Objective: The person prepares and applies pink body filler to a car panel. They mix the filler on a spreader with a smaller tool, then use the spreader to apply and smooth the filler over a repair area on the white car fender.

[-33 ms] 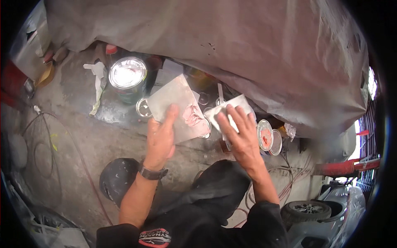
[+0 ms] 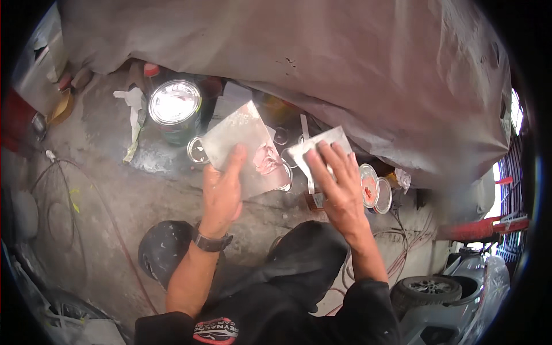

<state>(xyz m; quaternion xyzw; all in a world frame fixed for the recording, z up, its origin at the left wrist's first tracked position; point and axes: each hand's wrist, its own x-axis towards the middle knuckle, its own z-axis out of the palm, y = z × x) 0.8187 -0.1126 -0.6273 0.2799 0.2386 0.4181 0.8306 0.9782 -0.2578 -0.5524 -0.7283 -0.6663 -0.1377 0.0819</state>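
My left hand grips a flat pale square board with its thumb on top; a smear of pink paste lies on the board's right part. My right hand has its fingers over a thin whitish square spreader, held tilted a little to the right of the board. Behind the board are small round lids, partly hidden, and an upright pale stick. A large closed metal can stands at the upper left of the board, an open tin with pink-red paste to the right of my right hand.
A draped brownish cover spans the top. Torn masking paper lies on the stained concrete floor. Hoses run on both sides. A wheel, grey car panels and red metal equipment are at the right. My knees are below.
The view has shifted very slightly. My right hand and the spreader sit a little higher; my left hand and the board have barely moved.
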